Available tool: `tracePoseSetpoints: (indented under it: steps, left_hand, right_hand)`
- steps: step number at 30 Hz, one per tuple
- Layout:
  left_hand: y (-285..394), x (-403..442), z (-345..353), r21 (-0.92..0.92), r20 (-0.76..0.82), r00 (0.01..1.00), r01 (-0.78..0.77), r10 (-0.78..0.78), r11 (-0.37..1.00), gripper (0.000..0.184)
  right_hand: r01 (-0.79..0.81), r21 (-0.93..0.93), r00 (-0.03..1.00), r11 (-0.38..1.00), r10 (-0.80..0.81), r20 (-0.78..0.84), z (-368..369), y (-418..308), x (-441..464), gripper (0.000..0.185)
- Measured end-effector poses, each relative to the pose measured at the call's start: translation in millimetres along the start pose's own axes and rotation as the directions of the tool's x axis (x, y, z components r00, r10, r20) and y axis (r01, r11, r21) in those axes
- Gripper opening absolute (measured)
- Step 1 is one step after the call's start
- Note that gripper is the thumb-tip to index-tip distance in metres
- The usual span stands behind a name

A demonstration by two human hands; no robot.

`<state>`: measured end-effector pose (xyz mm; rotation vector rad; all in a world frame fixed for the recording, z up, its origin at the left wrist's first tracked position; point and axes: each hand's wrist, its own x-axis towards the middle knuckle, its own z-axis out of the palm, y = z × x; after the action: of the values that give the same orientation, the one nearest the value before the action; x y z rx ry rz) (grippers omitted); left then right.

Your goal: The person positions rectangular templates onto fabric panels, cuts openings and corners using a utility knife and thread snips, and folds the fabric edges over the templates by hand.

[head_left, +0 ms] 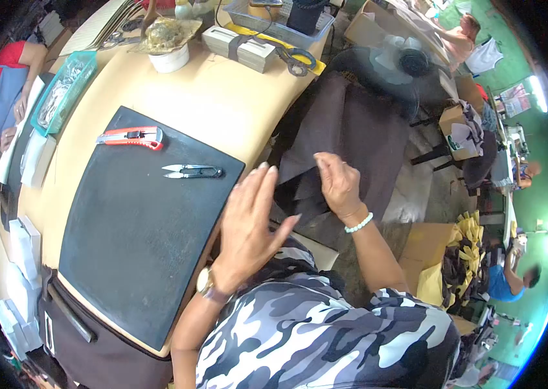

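My left hand (248, 223), with a watch at the wrist, is raised beside the right edge of a dark cutting mat (138, 240). Its fingers are stretched out and the thumb stands apart, holding nothing. To its right, over the floor side, my right hand (340, 185) wears a pale bead bracelet (359, 223). Those fingers are curled together; what they hold, if anything, is too small to tell. On the mat lie a red box cutter (133, 137) and, below it, small thread snips (192, 171). Neither hand touches these tools.
Beyond the mat are a white tub (170, 57), a strapped block (238, 48), black scissors (300, 63) and a clear bin (316, 29). A teal basket (65, 91) lies near a person in red (2, 97). Dark sheets (352, 136) hang right of the table.
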<state>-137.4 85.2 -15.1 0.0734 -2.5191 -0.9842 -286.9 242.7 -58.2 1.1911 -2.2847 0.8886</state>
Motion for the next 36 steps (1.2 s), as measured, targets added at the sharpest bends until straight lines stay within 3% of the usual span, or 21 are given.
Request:
tracePoseSetpoints:
  steps: [3, 4, 7, 8, 9, 16, 20, 22, 25, 27, 29, 31, 32, 33, 35, 36]
  left_hand:
    - [-12, 20, 42, -0.056, 0.009, 0.999, -0.035, 0.036, 0.998, 0.084]
    - [-16, 27, 50, -0.088, -0.04, 0.999, -0.038, 0.035, 0.995, 0.072]
    - [-38, 37, 67, -0.23, 0.035, 0.996, 0.083, -0.077, 0.97, 0.053]
    - [-44, 40, 71, -0.253, -0.029, 0.998, 0.051, -0.06, 0.966, 0.039]
    - [-32, 44, 56, -0.379, 0.098, 0.969, 0.247, -0.226, 0.892, 0.038]
    - [-13, 52, 19, -0.322, -0.126, 0.965, 0.18, -0.231, 0.929, 0.043]
    - [-3, 49, -11, -0.288, -0.301, 0.931, 0.118, -0.207, 0.95, 0.051]
    - [4, 44, -28, -0.236, -0.406, 0.899, 0.071, -0.165, 0.969, 0.052]
    - [11, 32, -63, -0.139, -0.582, 0.805, 0.044, -0.118, 0.989, 0.053]
    - [12, 11, -95, -0.169, -0.687, 0.7, 0.108, -0.196, 0.98, 0.054]
    - [13, -26, -126, -0.243, -0.776, 0.566, 0.136, -0.277, 0.96, 0.052]
    - [20, -101, -178, 0.017, -0.802, 0.58, 0.263, -0.144, 0.965, 0.047]
    - [35, -117, -190, 0.089, -0.761, 0.64, 0.271, -0.111, 0.958, 0.042]
    - [49, -134, -198, 0.159, -0.712, 0.696, 0.28, -0.086, 0.947, 0.038]
    - [68, -183, -194, -0.059, -0.804, 0.533, 0.367, -0.262, 0.928, 0.037]
    - [74, -223, -207, -0.042, -0.702, 0.633, 0.42, -0.326, 0.906, 0.023]
  right_hand:
    - [0.133, 0.161, 0.991, 0.978, -0.134, -0.001, -2, -22, 15, 0.016]
    - [0.14, 0.194, 0.989, 0.971, -0.145, 0.01, -4, -27, 18, 0.018]
    - [0.194, 0.26, 0.98, 0.946, -0.197, -0.018, 0, -33, 20, 0.022]
    - [0.203, 0.265, 0.978, 0.943, -0.207, -0.013, 0, -33, 20, 0.024]
    - [0.211, 0.272, 0.976, 0.939, -0.218, -0.008, 0, -34, 22, 0.025]
    - [0.017, 0.102, 0.998, 0.995, -0.023, 0.061, -4, -52, 29, 0.064]
    - [-0.186, -0.025, 0.966, 0.982, 0.187, 0.178, -23, -62, 33, 0.061]
    - [-0.176, -0.116, 0.96, 0.978, 0.196, 0.2, -31, -58, 33, 0.056]
    - [-0.237, -0.257, 0.933, 0.937, 0.293, 0.209, -53, -58, 36, 0.041]
    - [-0.222, -0.287, 0.953, 0.932, 0.269, 0.138, -69, -55, 41, 0.034]
    - [-0.245, -0.183, 0.965, 0.952, 0.258, 0.05, -79, -51, 50, 0.031]
    - [-0.127, 0.158, 0.99, 0.979, 0.135, -0.04, -87, -62, 72, 0.028]
    - [-0.079, 0.281, 0.993, 0.956, 0.101, -0.066, -84, -68, 79, 0.025]
    - [-0.031, 0.4, 0.993, 0.916, 0.073, -0.091, -78, -77, 84, 0.022]
    - [0.007, 0.658, 0.994, 0.753, 0.065, -0.085, -63, -97, 95, 0.017]
    - [0.018, 0.765, 0.995, 0.644, 0.063, -0.076, -55, -107, 100, 0.015]
